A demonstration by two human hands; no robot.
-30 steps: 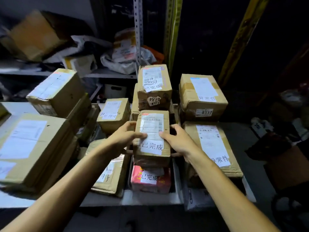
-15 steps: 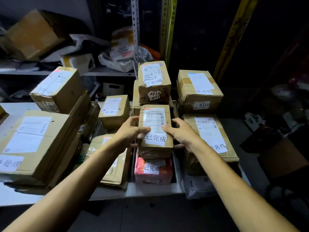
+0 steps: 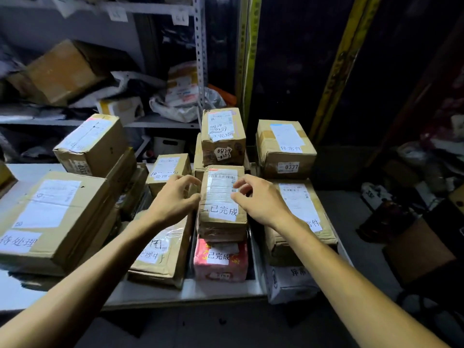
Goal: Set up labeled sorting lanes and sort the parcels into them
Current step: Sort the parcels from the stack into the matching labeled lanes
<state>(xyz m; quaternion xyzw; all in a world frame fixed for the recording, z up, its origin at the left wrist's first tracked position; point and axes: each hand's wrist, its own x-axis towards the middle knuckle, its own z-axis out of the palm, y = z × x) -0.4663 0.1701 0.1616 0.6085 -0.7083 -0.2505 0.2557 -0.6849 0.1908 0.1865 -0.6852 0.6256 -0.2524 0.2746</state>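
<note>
We are seeing a parcel (image 3: 221,197) marked "已完成". Our left hand (image 3: 175,198) is hovering at its 9 o'clock, our right hand (image 3: 262,200) at 3 o'clock, both loose, holding nothing.

The middle parcel (image 3: 222,204) is sitting between the left grip (image 3: 173,197) and the right grip (image 3: 261,199). It is stacked on a lower parcel (image 3: 221,264), which is resting on the counter (image 3: 150,297). Behind both grips a rear parcel (image 3: 223,136) is standing higher. Right of the right grip a flat parcel (image 3: 313,202) is lying partly under the wrist, with a back-right parcel (image 3: 286,149) sitting behind it. Just behind the left grip a small parcel (image 3: 168,169) is sitting, and well left of it a large parcel (image 3: 50,217) is lying.
</note>
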